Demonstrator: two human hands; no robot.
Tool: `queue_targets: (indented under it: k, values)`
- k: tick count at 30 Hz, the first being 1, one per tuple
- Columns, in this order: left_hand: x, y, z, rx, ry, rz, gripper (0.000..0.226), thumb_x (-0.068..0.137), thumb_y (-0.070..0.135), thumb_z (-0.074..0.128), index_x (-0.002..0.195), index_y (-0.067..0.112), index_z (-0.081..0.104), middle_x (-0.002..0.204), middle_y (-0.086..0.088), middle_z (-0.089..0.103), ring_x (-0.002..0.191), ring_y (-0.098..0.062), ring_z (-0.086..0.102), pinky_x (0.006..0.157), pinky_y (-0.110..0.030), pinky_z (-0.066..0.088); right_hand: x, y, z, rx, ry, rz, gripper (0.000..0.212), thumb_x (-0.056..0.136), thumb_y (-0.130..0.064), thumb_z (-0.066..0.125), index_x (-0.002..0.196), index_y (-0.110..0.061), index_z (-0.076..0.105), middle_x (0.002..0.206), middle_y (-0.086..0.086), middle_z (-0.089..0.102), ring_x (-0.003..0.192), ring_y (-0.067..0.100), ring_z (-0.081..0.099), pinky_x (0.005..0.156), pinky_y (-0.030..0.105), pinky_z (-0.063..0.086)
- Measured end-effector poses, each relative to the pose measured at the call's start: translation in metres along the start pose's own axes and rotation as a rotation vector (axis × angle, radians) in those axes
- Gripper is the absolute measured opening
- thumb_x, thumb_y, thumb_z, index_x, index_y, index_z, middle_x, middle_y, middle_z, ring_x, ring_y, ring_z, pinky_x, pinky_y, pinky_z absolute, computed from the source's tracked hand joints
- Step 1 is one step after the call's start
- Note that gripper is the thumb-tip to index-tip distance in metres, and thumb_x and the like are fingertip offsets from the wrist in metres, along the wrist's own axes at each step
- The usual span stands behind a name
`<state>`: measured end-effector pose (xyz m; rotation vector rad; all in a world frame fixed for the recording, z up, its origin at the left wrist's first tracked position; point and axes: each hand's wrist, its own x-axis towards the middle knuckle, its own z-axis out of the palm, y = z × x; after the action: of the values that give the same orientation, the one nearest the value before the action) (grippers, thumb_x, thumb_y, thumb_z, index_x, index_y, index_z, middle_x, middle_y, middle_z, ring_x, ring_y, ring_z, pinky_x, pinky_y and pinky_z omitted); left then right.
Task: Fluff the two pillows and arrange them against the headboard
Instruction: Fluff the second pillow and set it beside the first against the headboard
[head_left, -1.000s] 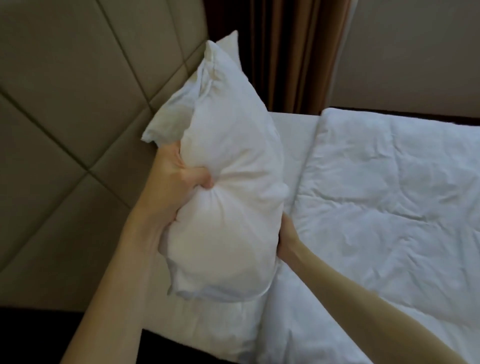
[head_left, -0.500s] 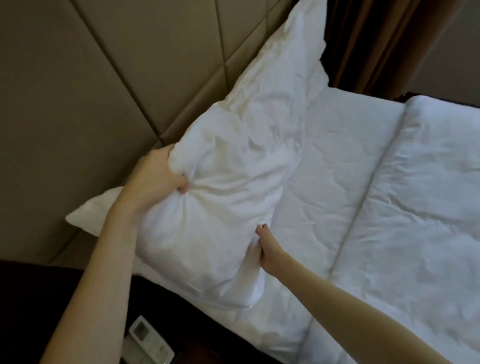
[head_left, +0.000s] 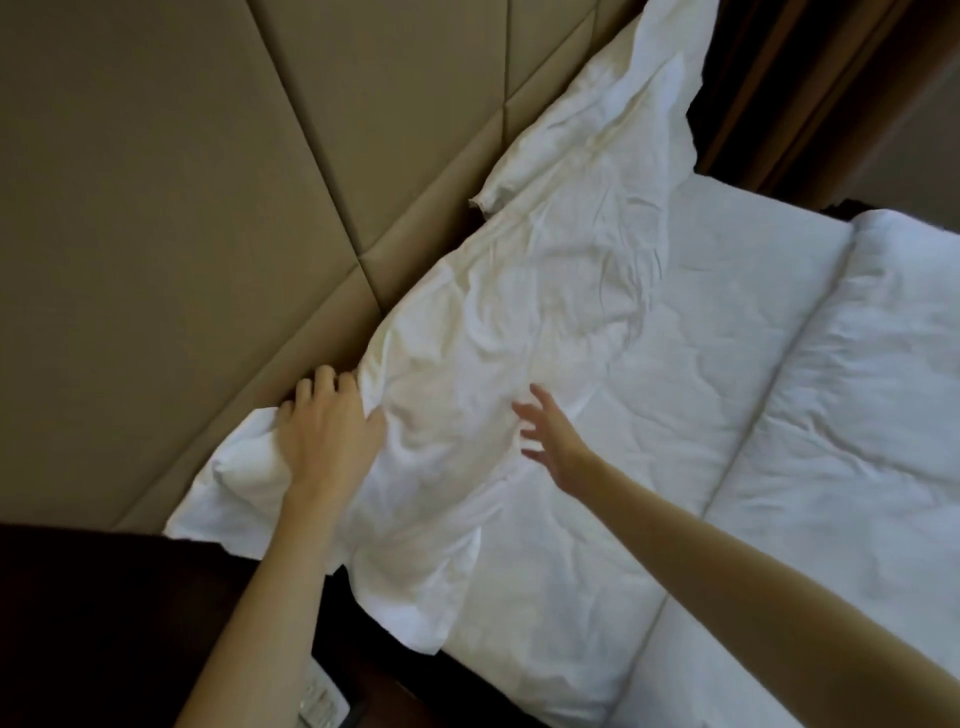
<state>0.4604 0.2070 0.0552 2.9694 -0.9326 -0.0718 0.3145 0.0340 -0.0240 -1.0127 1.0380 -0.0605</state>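
The near white pillow (head_left: 498, 374) lies on the bed with its long edge against the padded beige headboard (head_left: 197, 218). My left hand (head_left: 327, 431) rests palm down on the pillow's upper left edge, fingertips bent into the gap at the headboard and thumb spread flat. Bunched fabric bulges just left of that hand. My right hand (head_left: 550, 441) hovers just over the pillow's middle, fingers spread, holding nothing. The second white pillow (head_left: 602, 130) leans against the headboard beyond the near one, their ends overlapping.
A folded white duvet (head_left: 862, 395) covers the bed on the right, with bare sheet (head_left: 717, 291) between it and the pillows. A dark nightstand (head_left: 130, 623) with a white remote-like device (head_left: 317, 701) sits at the lower left. Brown curtains (head_left: 810, 88) hang at the upper right.
The near pillow has gone from held upright in both hands to lying flat against the headboard. Both hands have let go; the right has opened and the left now rests on top.
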Motion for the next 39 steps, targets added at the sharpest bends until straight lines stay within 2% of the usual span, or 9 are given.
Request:
queue_targets:
  k: [5,11,16,20,24,28,32,35,39]
  values:
    - [-0.001,-0.011,-0.007,-0.159,0.092,-0.020,0.019,0.086,0.009,0.054,0.068,0.007,0.049,0.074,-0.022,0.064,0.065,-0.041,0.057,0.055,-0.038,0.035,0.023,-0.065,-0.001,-0.056,0.051,-0.133,0.063,0.089,-0.026,0.057,0.143,-0.036,0.026,0.150,0.006,0.033,0.134,0.030,0.034,0.101,0.046,0.031]
    - [-0.018,-0.047,-0.026,-0.284,0.016,-0.162,0.034,0.084,0.008,0.044,0.054,0.018,0.031,0.066,-0.013,0.053,0.066,-0.041,0.051,0.061,-0.041,0.041,0.032,-0.097,0.013,-0.213,-0.129,-0.143,0.073,0.087,-0.036,0.060,0.146,-0.036,0.018,0.157,0.004,0.021,0.142,0.031,0.023,0.110,0.054,0.024]
    - [-0.030,-0.058,-0.025,-0.190,-0.086,-0.250,0.020,0.084,0.020,0.046,0.065,0.014,0.044,0.083,-0.018,0.062,0.073,-0.038,0.053,0.066,-0.040,0.045,0.037,-0.087,0.026,-0.344,-0.221,-0.132,0.078,0.087,-0.030,0.062,0.146,-0.042,0.013,0.159,0.004,0.014,0.142,0.029,0.022,0.108,0.056,0.025]
    - [-0.034,-0.051,-0.018,-0.051,-0.024,-0.110,0.026,0.085,0.034,0.057,0.078,0.009,0.051,0.079,-0.015,0.066,0.070,-0.037,0.061,0.062,-0.039,0.047,0.051,-0.098,0.017,-0.289,0.081,-0.296,0.052,0.080,-0.027,0.068,0.126,-0.032,0.045,0.142,0.011,0.033,0.117,0.028,0.044,0.091,0.037,0.038]
    - [-0.042,-0.046,-0.013,-0.015,-0.084,-0.037,0.035,0.090,0.042,0.054,0.083,0.010,0.041,0.080,-0.012,0.065,0.071,-0.034,0.064,0.060,-0.038,0.045,0.063,-0.117,0.019,-0.080,0.239,-0.392,0.083,0.074,-0.032,0.074,0.142,-0.033,0.026,0.149,0.002,0.025,0.126,0.024,0.037,0.094,0.036,0.035]
    - [-0.033,-0.044,-0.035,-0.195,-0.114,-0.103,0.032,0.095,0.043,0.040,0.082,0.015,0.039,0.077,-0.013,0.061,0.074,-0.038,0.060,0.063,-0.042,0.047,0.071,-0.133,0.030,-0.144,0.164,-0.308,0.104,0.072,-0.046,0.073,0.147,-0.041,0.002,0.159,0.000,-0.001,0.139,0.031,0.022,0.105,0.052,0.030]
    - [-0.018,-0.039,-0.058,-0.344,-0.149,-0.097,0.028,0.094,0.043,0.044,0.079,0.020,0.047,0.080,-0.007,0.060,0.079,-0.036,0.058,0.073,-0.046,0.048,0.079,-0.153,0.030,-0.130,0.106,-0.274,0.103,0.073,-0.045,0.073,0.146,-0.044,0.000,0.159,0.000,-0.005,0.141,0.034,0.018,0.107,0.055,0.028]
    - [-0.012,-0.035,-0.049,-0.294,-0.258,-0.103,0.030,0.093,0.047,0.044,0.097,0.019,0.052,0.090,-0.005,0.061,0.086,-0.035,0.059,0.075,-0.046,0.050,0.085,-0.151,0.017,-0.213,0.068,-0.244,0.101,0.074,-0.043,0.072,0.147,-0.044,0.001,0.159,-0.001,0.000,0.141,0.034,0.019,0.108,0.055,0.027]
    - [-0.023,-0.040,-0.020,-0.049,-0.174,-0.138,0.033,0.093,0.047,0.045,0.093,0.014,0.046,0.087,-0.010,0.064,0.075,-0.033,0.061,0.059,-0.036,0.045,0.093,-0.132,0.000,-0.364,-0.033,-0.244,0.101,0.074,-0.032,0.074,0.146,-0.044,0.005,0.157,-0.005,0.007,0.139,0.029,0.025,0.103,0.051,0.034]
